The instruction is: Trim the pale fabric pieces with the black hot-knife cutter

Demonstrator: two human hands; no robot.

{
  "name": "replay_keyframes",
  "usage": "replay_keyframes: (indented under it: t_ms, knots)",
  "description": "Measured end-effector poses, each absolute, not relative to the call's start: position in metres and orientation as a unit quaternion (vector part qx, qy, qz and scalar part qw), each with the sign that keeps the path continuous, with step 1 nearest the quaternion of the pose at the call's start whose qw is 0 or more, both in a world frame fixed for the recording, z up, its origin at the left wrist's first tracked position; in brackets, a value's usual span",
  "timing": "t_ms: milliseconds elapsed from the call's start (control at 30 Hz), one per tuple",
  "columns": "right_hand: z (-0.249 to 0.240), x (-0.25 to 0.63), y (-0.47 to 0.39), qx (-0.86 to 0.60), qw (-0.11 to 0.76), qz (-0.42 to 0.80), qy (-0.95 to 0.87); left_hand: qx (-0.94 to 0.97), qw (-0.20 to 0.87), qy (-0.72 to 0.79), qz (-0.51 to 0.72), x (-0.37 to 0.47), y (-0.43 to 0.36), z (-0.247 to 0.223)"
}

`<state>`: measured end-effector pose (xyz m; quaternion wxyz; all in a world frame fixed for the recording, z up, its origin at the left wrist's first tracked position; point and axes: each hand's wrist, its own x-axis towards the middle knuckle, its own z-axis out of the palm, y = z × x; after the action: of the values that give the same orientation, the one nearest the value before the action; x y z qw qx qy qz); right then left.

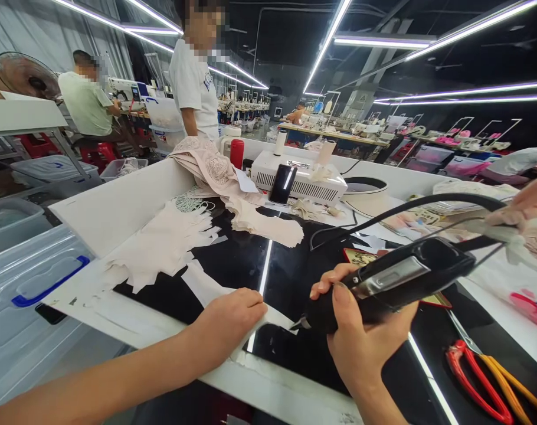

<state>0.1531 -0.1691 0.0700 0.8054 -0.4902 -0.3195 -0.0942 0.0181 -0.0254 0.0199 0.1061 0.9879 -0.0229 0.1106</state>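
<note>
My right hand [366, 339] is wrapped around a black corded hand tool [396, 277] with a narrow metal tip. That tip meets the right end of a pale fabric strip [202, 283] on the glossy black work surface [233, 254]. Curled fingers of my left hand [233, 316] press down on the strip, left of the tip; the fingertips are hidden. Stacked beige fabric pieces [157, 242] lie beyond my left hand, and another beige stack [266, 221] is farther back. At the right edge, another person's hand [527, 203] is by the tool's rear end and cable.
Red-handled and orange-handled scissors [476, 378] lie at the right. A black phone [282, 183] leans against a white vented box [304, 174] at the back. The cable [410, 200] arches over the table. A person [197, 88] stands beyond it; clear plastic bins [25, 295] are at left.
</note>
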Motion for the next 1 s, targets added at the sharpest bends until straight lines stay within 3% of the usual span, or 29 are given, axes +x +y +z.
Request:
replay_keyframes:
  t_ms: [167, 367, 633, 1000]
  knots:
    - [0.069, 0.147, -0.171, -0.49, 0.808, -0.084, -0.316, 0.99, -0.006, -0.044, 0.133, 0.019, -0.038, 0.016]
    - [0.068, 0.143, -0.172, -0.494, 0.808, -0.076, -0.311, 0.981, -0.048, -0.04, 0.182, 0.014, -0.053, 0.008]
    - [0.078, 0.151, -0.157, -0.473, 0.819, -0.085, -0.313, 0.968, -0.02, -0.042, 0.248, 0.012, -0.054, -0.005]
    - [0.073, 0.155, -0.138, -0.479, 0.811, -0.059, -0.332, 0.97, 0.021, -0.051, 0.236, 0.01, -0.05, -0.004]
